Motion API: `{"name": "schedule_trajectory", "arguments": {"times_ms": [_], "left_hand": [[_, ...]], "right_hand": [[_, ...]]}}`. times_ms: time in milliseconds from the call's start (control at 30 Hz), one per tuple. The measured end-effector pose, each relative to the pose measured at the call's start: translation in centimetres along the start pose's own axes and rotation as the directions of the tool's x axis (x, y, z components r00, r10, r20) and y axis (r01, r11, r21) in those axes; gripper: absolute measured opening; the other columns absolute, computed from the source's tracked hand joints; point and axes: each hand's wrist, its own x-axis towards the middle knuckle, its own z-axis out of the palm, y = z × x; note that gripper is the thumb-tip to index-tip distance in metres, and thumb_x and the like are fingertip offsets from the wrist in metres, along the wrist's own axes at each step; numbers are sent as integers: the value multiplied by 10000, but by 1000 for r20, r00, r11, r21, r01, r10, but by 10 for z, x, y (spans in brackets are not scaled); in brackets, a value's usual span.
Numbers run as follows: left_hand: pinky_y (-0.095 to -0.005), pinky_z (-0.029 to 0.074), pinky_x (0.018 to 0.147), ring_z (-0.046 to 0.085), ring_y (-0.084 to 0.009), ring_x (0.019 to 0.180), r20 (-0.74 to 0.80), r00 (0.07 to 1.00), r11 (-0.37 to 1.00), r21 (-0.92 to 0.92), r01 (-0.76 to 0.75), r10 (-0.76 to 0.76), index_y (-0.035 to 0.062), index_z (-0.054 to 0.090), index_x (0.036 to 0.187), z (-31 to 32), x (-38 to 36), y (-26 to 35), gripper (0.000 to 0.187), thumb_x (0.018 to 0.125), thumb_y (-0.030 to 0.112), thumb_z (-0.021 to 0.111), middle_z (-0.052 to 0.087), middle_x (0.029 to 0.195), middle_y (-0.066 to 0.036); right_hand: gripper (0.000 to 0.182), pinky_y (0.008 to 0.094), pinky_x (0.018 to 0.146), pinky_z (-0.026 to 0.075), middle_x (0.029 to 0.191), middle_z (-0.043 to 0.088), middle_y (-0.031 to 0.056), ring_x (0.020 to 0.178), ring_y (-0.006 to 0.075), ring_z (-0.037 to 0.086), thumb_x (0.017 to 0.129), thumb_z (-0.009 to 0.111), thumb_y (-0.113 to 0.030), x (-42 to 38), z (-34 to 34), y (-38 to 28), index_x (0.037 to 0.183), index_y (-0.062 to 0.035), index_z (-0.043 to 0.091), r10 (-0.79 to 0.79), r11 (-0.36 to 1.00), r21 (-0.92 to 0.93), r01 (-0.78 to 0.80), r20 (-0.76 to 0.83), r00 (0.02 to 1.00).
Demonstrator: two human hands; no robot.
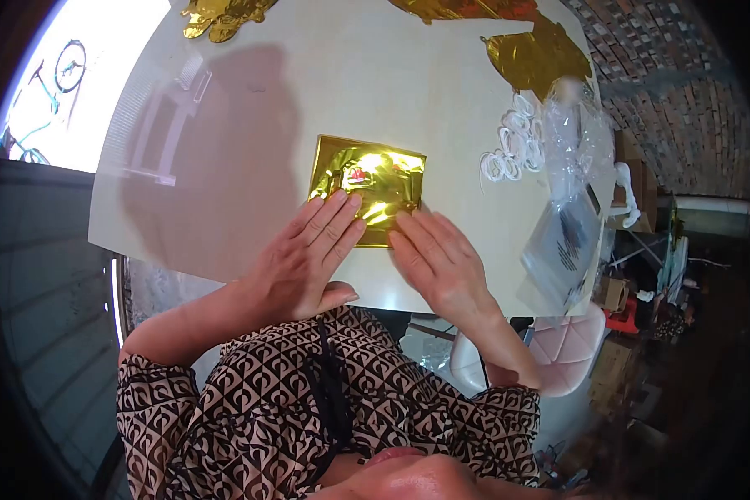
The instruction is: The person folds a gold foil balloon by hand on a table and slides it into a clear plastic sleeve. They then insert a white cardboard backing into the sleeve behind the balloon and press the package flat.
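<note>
A folded square of shiny gold foil (371,179) lies flat on the white table (225,167), close to its near edge. My left hand (308,254) rests palm down, its fingertips pressing the foil's lower left part. My right hand (437,258) lies flat beside it, fingertips on the foil's lower right corner. Neither hand grips anything; the fingers are stretched out and close together. My patterned sleeves and top (325,408) fill the bottom of the view.
More crumpled gold foil lies at the table's far edge (225,17) and far right (537,54). White looped pieces (512,146) and clear plastic bags (562,242) sit on the right side. A pink chair (562,350) stands below the table edge, cluttered floor and a brick wall (683,100) beyond.
</note>
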Motion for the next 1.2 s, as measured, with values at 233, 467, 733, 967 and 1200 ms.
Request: {"name": "schedule_trajectory", "arguments": {"times_ms": [233, 467, 733, 967, 1200], "left_hand": [[-488, 193, 1244, 284, -394, 1498, 33, 999, 1000, 9, 18, -18, -117, 450, 1420, -1, 2, -1, 870, 786, 395, 753, 332, 1575, -286], [-480, 227, 1231, 333, -380, 1472, 9, 999, 999, 31, 42, -42, -93, 507, 1379, 3, 8, -1, 772, 797, 357, 740, 393, 1538, -275], [-490, 281, 1202, 460, -359, 1388, -145, 989, 967, 255, 18, 20, -52, 650, 1186, 11, 19, -1, 407, 851, 176, 618, 570, 1375, -256], [-411, 418, 1053, 588, -291, 1153, -118, 982, 878, 473, -77, 150, -28, 685, 1048, -1, 30, 5, 299, 831, 153, 586, 650, 1190, -183], [-331, 505, 842, 627, -224, 926, -97, 976, 782, 615, -96, 196, 1, 696, 1032, 13, 26, 0, 299, 806, 177, 611, 669, 1033, -127]], "right_hand": [[437, 404, 997, 523, 1197, 642, 180, 1114, 312, 637, 817, 631, -122, 19, 2, -23, 1214, 60, 625, -56, 973, -209, 95, 185, 981], [316, 329, 842, 565, 1038, 639, 146, 984, 255, 653, 786, 635, -89, 24, 10, -25, 1074, 40, 641, -23, 956, -280, 81, 203, 979], [158, 308, 630, 545, 840, 551, 65, 778, 183, 626, 754, 642, -59, 28, 9, -21, 903, -17, 612, -4, 982, -188, 31, 138, 990], [102, 339, 561, 535, 766, 549, 56, 693, 213, 643, 813, 691, -110, 31, 7, -9, 866, -67, 615, 55, 997, -50, -50, 115, 992], [267, 396, 827, 578, 1081, 698, 96, 997, 296, 691, 880, 706, -196, 51, -22, 16, 1106, -55, 686, 41, 941, 312, -130, 278, 960]]}}
